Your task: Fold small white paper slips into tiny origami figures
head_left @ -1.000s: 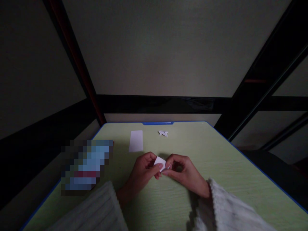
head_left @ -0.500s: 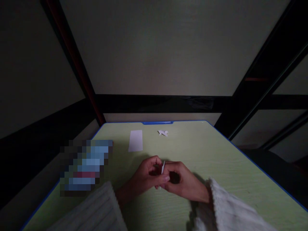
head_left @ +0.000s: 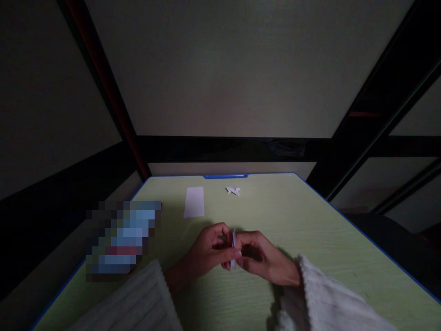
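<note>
A small piece of folded white paper (head_left: 234, 238) stands nearly edge-on between my two hands, just above the table. My left hand (head_left: 212, 248) is closed, its thumb laid across the paper and its fingers behind it. From the other side my right hand (head_left: 263, 259) meets the paper, fingers curled and thumb close to its lower part. Much of the paper is covered by my fingers, and its folds are too small to make out fully.
On the pale green table (head_left: 310, 239) with a blue rim lie a white paper sheet (head_left: 195, 202) and a small folded paper figure (head_left: 233, 190). A blurred-out, screen-like object (head_left: 127, 239) lies at left. Panelled walls (head_left: 234, 82) stand behind the table.
The folded paper has turned more upright and shows more of its length, its lower end now visible. My right thumb has shifted slightly; the things on the table have not moved.
</note>
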Action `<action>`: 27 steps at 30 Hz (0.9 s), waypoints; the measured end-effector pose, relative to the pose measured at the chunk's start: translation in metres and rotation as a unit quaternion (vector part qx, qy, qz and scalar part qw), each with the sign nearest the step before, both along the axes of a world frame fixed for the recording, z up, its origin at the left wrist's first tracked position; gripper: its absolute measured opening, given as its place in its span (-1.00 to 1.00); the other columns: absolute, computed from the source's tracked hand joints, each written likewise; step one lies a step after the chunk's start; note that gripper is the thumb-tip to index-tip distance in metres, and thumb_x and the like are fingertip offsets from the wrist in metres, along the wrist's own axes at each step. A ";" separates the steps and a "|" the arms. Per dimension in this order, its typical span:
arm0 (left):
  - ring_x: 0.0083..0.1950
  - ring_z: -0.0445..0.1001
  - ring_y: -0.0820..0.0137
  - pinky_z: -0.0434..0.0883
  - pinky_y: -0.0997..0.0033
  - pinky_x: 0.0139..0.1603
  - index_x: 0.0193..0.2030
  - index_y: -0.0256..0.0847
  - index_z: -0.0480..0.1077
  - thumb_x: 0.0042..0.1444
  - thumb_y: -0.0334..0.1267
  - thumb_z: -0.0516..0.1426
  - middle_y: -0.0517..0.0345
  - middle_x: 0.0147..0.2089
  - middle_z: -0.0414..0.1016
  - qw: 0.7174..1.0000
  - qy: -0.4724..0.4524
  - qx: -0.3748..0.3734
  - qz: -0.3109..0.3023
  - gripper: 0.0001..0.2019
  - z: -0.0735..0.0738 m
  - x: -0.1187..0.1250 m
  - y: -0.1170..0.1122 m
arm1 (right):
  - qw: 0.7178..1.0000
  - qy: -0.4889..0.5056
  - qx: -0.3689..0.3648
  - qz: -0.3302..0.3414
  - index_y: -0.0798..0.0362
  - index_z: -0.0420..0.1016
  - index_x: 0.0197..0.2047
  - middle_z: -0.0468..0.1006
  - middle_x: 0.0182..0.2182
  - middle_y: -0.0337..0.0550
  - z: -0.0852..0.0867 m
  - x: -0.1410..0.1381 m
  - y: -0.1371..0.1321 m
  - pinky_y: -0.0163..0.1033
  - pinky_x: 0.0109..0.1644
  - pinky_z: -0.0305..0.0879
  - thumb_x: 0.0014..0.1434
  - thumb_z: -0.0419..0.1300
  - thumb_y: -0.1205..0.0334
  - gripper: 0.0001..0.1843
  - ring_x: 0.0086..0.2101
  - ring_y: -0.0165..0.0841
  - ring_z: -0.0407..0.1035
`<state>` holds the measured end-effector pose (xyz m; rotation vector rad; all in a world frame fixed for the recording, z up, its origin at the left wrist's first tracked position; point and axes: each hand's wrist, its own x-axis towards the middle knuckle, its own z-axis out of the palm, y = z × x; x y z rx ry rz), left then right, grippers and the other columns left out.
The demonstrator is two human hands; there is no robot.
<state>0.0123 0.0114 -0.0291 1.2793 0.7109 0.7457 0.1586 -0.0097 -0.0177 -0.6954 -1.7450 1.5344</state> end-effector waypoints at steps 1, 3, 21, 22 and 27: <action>-0.67 0.25 0.62 0.22 0.61 -0.67 -0.54 -0.27 0.14 -0.24 -0.25 0.18 0.31 -0.62 0.27 1.000 0.000 0.001 0.004 -0.74 0.000 0.000 0.000 | 1.000 0.000 0.002 0.001 0.14 0.26 -0.52 0.38 -0.52 -0.20 0.001 0.000 0.000 -0.28 -0.27 0.19 -0.04 0.01 0.42 -0.93 -0.43 -0.44 0.29; -0.67 0.23 0.62 0.22 0.62 -0.68 -0.55 -0.27 0.14 -0.21 -0.25 0.16 0.31 -0.63 0.27 1.000 -0.001 0.009 0.016 -0.77 -0.001 0.001 0.001 | 1.000 -0.004 0.004 -0.002 0.14 0.27 -0.55 0.37 -0.54 -0.22 0.002 0.000 0.000 -0.29 -0.26 0.18 -0.05 0.00 0.43 -0.90 -0.43 -0.43 0.28; -0.61 0.18 0.60 0.17 0.64 -0.65 -0.58 -0.29 0.24 -0.09 -0.28 0.06 0.30 -0.61 0.24 0.984 0.032 0.091 0.148 -0.86 -0.010 0.001 0.008 | 0.984 -0.012 -0.046 -0.173 0.21 0.41 -0.43 0.38 -0.55 -0.19 -0.013 0.005 0.015 -0.32 -0.39 0.14 -0.02 0.08 0.08 -0.69 -0.49 -0.43 0.21; -0.59 0.20 0.59 0.18 0.64 -0.63 -0.58 -0.28 0.23 -0.09 -0.28 0.06 0.30 -0.61 0.24 0.983 0.028 0.087 0.159 -0.85 -0.009 0.001 0.008 | 0.985 0.000 -0.059 -0.162 0.21 0.41 -0.43 0.38 -0.56 -0.20 -0.012 0.004 0.015 -0.31 -0.38 0.14 -0.05 0.10 0.06 -0.67 -0.49 -0.43 0.22; -0.59 0.25 0.57 0.22 0.62 -0.61 -0.55 -0.28 0.23 -0.08 -0.27 0.05 0.31 -0.63 0.27 0.982 0.021 0.060 0.175 -0.86 -0.007 0.001 0.008 | 0.985 -0.007 -0.072 -0.159 0.20 0.42 -0.51 0.39 -0.59 -0.22 -0.007 0.000 0.013 -0.33 -0.42 0.14 -0.18 0.18 0.02 -0.65 -0.54 -0.46 0.20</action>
